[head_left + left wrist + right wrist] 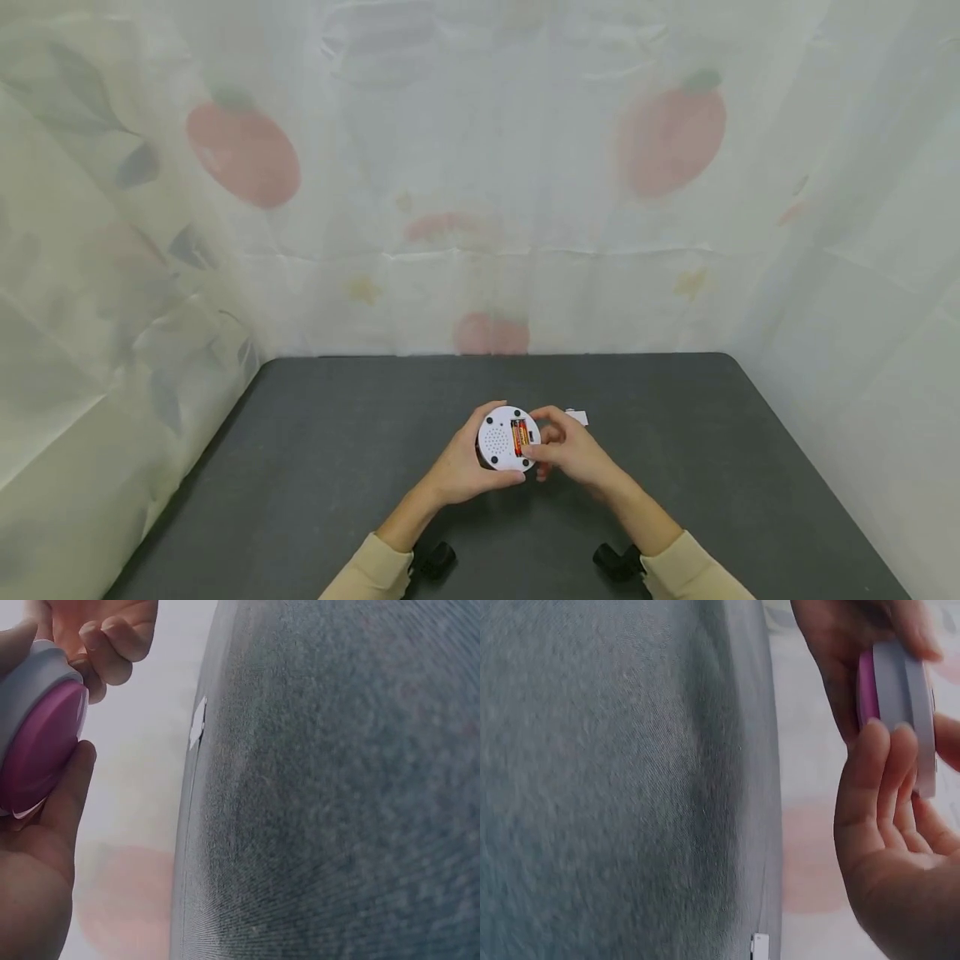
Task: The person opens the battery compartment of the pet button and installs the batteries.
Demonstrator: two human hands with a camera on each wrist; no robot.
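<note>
Above the dark table, my left hand grips a round white device by its left side. Its underside faces up, with speaker holes and an open battery bay showing red-orange batteries. In the left wrist view the device has a pink face turned downward. My right hand pinches the device's right edge, thumb beside the battery bay and fingers curled underneath. In the right wrist view those fingertips touch the device's rim.
A small white flat piece lies on the table just beyond my right hand, also seen as a white piece from the left wrist. A pale fruit-print curtain closes off the back and sides. Black wrist mounts sit on both forearms.
</note>
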